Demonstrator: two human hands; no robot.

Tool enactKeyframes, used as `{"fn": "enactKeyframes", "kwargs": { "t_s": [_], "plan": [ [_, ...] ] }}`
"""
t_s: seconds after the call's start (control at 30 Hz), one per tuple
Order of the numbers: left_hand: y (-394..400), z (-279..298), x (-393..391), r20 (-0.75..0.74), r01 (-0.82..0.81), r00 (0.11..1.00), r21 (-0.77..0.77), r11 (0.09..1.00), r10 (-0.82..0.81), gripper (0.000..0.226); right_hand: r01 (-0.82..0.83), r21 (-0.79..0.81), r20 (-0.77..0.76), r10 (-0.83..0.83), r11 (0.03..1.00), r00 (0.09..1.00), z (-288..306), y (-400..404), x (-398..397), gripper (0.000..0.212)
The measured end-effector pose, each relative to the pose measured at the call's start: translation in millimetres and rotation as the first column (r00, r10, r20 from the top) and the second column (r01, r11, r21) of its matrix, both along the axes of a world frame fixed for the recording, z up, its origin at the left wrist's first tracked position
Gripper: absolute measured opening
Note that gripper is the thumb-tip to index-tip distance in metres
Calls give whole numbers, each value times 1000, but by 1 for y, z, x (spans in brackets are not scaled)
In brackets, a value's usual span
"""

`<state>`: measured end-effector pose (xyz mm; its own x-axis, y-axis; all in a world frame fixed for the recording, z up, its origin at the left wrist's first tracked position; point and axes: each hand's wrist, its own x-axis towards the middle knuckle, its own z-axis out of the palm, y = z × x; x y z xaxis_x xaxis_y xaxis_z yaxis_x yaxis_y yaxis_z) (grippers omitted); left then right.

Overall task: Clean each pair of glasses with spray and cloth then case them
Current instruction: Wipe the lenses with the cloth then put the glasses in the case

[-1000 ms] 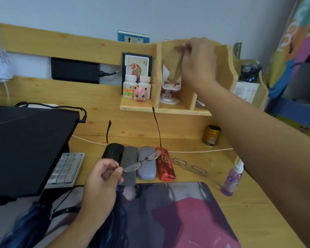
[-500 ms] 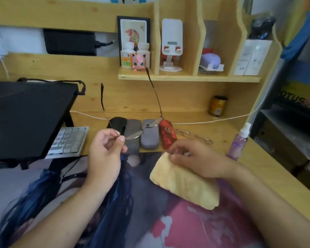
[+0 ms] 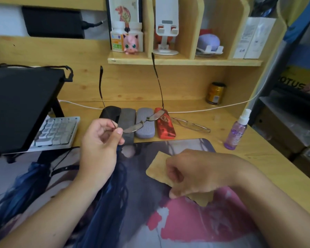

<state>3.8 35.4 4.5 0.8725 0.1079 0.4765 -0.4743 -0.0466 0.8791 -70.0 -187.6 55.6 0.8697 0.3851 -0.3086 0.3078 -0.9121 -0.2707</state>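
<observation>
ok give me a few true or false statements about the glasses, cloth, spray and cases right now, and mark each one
1. The left hand holds a pair of glasses with the temples unfolded. True.
2. The spray bottle is in the right hand. False: it stands alone on the desk, to the right of the mat; the right hand rests on the yellow cloth.
3. Four cases lie side by side behind the mat. True: black, dark grey, light grey and red.
4. The red case is open. False: it is closed.
5. A second pair of glasses lies on the desk right of the red case. True.
</observation>
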Motion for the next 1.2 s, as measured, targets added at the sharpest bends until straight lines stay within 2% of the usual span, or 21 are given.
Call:
{"fn": "enactKeyframes", "kwargs": {
  "t_s": [0.17, 0.37, 0.43, 0.47, 0.53, 0.57, 0.63, 0.67, 0.7, 0.73, 0.8, 0.87, 0.93, 1.0, 1.07, 1.1, 1.2],
  "plan": [
    [-2, 2, -1, -5, 24, 1000, -8, 1000, -24, 22, -33, 5, 9, 33, 999, 999, 0, -2, 5, 12],
    [-1, 0, 0, -21, 41, 999, -15, 999, -41, 24, -7, 104, -18, 9, 995, 1000, 6, -10, 8, 11],
    [-1, 0, 1, -20, 39, 999, -12, 999, -40, 23, 38, 183, -30, -33, 982, 999, 12, -16, 10, 11],
    [0, 0, 2, -18, 36, 999, -3, 999, -36, 23, 85, 273, -35, -79, 958, 996, 15, -20, 12, 12],
    [2, 1, 3, -9, 32, 999, 21, 999, -32, 24, 182, 504, -20, -199, 844, 980, 23, -29, 14, 18],
    [4, 1, 4, -4, 32, 999, 27, 999, -32, 24, 230, 621, -22, -276, 749, 961, 28, -34, 14, 21],
    [7, 4, 6, 4, 37, 999, 26, 999, -38, 23, 325, 810, -122, -402, 488, 908, 36, -42, 13, 27],
    [9, 6, 7, 8, 45, 999, 19, 999, -45, 23, 368, 858, -187, -449, 358, 874, 38, -44, 13, 26],
    [10, 7, 7, 11, 57, 998, 9, 998, -57, 23, 394, 879, -217, -510, 268, 832, 39, -46, 14, 22],
    [11, 8, 8, 12, 72, 997, -2, 997, -72, 24, 403, 886, -200, -594, 230, 779, 39, -48, 17, 18],
    [10, 10, 5, 17, 118, 993, -11, 993, -118, 27, 390, 889, -61, -781, 241, 622, 34, -52, 25, 21],
    [8, 11, 1, 28, 184, 983, 8, 983, -184, 33, 323, 931, -20, -857, 172, 515, 30, -52, 29, 22],
    [5, 12, -4, 31, 251, 967, 40, 967, -253, 38, 238, 967, -58, -834, 89, 548, 29, -47, 27, 19],
    [4, 12, -7, 24, 301, 953, 76, 951, -303, 33, 173, 985, -107, -741, 13, 663, 29, -42, 25, 22],
    [4, 13, -9, 22, 336, 940, 98, 937, -340, 22, 136, 983, -184, -567, -126, 803, 30, -40, 25, 30],
    [4, 14, -11, 24, 349, 935, 100, 932, -353, 17, 142, 976, -205, -485, -163, 850, 29, -40, 25, 29],
    [6, 19, -14, 39, 363, 929, 99, 926, -369, 14, 208, 970, -235, -288, -122, 928, 23, -41, 25, 17]
  ]
}}
